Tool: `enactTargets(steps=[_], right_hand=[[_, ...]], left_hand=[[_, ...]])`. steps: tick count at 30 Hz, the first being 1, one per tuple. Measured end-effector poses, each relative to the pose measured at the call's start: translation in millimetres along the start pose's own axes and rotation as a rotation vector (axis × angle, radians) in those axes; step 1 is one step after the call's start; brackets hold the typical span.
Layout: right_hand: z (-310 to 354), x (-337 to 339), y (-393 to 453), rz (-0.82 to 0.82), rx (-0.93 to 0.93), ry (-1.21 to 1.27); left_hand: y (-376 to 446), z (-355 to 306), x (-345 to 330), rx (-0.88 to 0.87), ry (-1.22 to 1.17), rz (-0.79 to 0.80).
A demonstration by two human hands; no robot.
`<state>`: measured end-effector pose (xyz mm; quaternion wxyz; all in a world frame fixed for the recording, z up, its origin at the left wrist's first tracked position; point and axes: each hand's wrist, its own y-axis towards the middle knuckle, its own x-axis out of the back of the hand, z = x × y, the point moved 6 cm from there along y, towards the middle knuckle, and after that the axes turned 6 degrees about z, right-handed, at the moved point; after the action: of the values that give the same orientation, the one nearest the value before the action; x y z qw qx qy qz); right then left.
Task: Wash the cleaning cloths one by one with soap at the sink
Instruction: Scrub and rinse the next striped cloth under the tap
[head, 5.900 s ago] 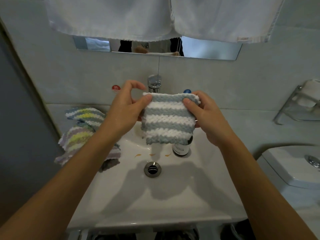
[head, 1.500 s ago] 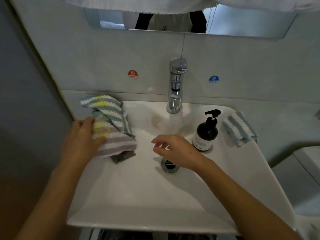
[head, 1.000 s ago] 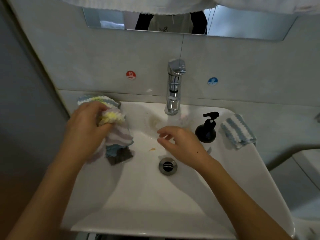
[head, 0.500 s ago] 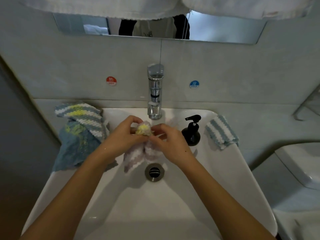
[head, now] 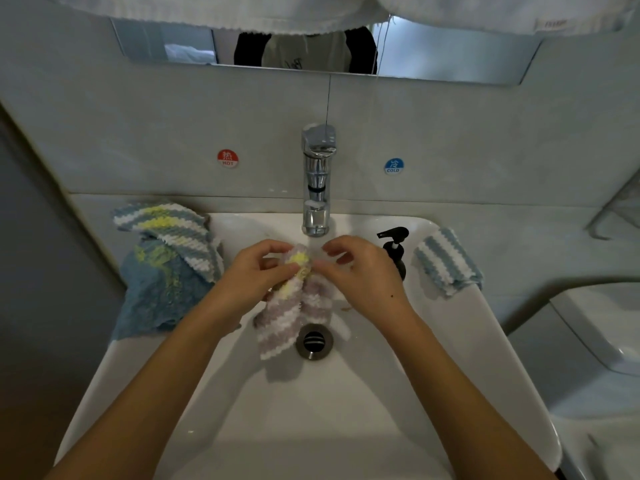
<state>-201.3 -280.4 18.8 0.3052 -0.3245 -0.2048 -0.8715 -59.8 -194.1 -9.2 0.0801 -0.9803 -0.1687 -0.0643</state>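
Fingers [head: 277, 270] of the left hand [head: 252, 277] and the right hand [head: 363, 271] are pinched on the top edge of the striped cloth [head: 294, 306], which is hung over the sink [head: 450, 358] below the tap [head: 317, 188]. It is judged soft, limp and light, best taken at its corners. More cloths [head: 166, 265] are piled at left; a soap bottle [head: 394, 247] stands right.

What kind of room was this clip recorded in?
Most likely a small bathroom: a white ceramic washbasin with a chrome tap, a wall mirror above it, and what looks like a white toilet cistern beside it.
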Motion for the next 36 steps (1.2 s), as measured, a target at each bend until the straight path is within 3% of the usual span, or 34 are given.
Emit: enactTargets(steps=[3, 7, 9, 14, 24, 36], right_hand=[[12, 27, -8, -0.184, 0.071, 0.121], [51, 66, -12, -0.444, 0.337, 0.201], [72, 73, 4, -0.416, 0.43, 0.062], [86, 70, 53, -0.242, 0.465, -0.16], [81, 70, 61, -0.349, 0.573, -0.074], [83, 78, 72, -0.336, 0.45, 0.058]], left_hand=[[1, 2, 1, 0.004, -0.053, -0.025], [3, 1, 0, -0.016, -0.079, -0.038], [4, 0, 1, -0.025, -0.069, -0.053], [2, -3, 4, -0.053, -0.089, -0.104], [6, 0, -11, -0.061, -0.063, -0.075], [3, 0, -17, -0.039, -0.135, -0.056]])
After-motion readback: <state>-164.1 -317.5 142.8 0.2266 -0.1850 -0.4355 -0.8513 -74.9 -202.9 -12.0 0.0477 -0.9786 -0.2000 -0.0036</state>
